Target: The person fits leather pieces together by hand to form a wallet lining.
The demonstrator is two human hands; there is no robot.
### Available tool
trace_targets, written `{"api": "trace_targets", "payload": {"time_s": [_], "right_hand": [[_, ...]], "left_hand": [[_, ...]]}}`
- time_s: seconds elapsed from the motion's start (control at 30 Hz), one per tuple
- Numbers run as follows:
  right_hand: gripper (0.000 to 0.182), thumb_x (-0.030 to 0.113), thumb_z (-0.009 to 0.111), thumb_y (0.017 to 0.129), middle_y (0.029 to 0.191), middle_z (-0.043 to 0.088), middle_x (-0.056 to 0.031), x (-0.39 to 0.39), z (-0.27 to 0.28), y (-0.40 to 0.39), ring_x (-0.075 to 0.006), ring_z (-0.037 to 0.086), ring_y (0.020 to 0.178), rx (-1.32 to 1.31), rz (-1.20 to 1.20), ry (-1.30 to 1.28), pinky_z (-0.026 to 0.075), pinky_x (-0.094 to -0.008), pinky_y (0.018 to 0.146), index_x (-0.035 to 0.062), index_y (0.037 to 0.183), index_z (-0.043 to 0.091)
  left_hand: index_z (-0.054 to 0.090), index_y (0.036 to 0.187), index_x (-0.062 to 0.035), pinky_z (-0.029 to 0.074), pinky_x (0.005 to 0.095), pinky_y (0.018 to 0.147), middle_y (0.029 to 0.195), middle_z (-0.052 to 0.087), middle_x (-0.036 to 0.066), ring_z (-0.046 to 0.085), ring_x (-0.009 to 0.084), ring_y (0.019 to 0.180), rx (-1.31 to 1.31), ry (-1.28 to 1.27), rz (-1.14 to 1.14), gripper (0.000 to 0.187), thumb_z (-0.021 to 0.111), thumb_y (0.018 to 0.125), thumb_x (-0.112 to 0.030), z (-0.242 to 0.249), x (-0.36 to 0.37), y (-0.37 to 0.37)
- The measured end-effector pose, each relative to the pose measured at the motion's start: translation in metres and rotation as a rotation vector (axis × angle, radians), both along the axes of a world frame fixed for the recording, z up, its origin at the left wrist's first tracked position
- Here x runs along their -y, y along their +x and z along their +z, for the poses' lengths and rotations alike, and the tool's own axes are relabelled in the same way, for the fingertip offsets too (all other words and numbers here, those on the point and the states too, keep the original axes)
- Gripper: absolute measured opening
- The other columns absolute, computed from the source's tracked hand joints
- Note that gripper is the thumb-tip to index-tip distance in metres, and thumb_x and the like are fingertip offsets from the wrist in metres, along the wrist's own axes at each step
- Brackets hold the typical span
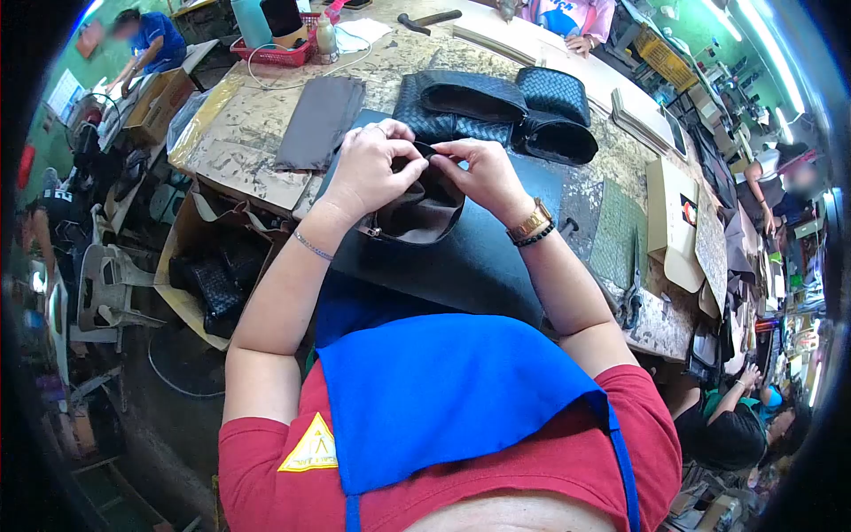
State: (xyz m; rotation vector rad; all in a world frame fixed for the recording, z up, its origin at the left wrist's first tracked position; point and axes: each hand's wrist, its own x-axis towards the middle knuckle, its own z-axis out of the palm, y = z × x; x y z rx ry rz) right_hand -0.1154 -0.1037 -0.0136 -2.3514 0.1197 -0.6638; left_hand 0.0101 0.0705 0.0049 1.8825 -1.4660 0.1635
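Here, brown leather piece (424, 208) pinched between both hands, left hand (370, 168) grip and right hand (483, 173) grip clenched on its top edge.

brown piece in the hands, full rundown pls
The brown piece is a soft, dark brown, leather-like item with a rounded pouch shape, open at the top, with a small metal fitting at its lower left corner. It sits over a dark mat at the near edge of the worktable. The left hand grips its upper left rim; the right hand pinches the upper rim from the right. Its far side is hidden behind the fingers.
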Motion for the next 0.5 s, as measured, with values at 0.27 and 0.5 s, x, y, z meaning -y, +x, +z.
{"api": "trace_targets", "payload": {"time_s": [0.27,0.5], "right_hand": [[0.019,0.020,0.071,0.085,0.088,0.072,-0.0173,0.000,0.005,-0.001,-0.0297,0.071,0.079,-0.026,-0.012,-0.025,0.056,-0.0355,0.072,0.0059,0.097,0.076],[0.018,0.019,0.069,0.084,0.086,0.072,-0.0174,0.003,0.012,0.003,-0.0284,0.071,0.078,-0.113,-0.001,0.020,0.056,-0.0353,0.072,0.0051,0.094,0.075]], "left_hand": [[0.074,0.092,0.0021,0.053,0.0311,0.081,0.095,0.074,0.011,0.068,0.0172,0.086,-0.564,0.128,0.110,0.021,0.072,0.087,-0.019,-0.016,0.010,0.014],[0.074,0.092,0.0010,0.054,0.0302,0.077,0.089,0.073,0.010,0.068,0.0156,0.081,-0.512,0.134,0.088,0.020,0.073,0.085,-0.018,-0.019,0.011,0.017]]}}
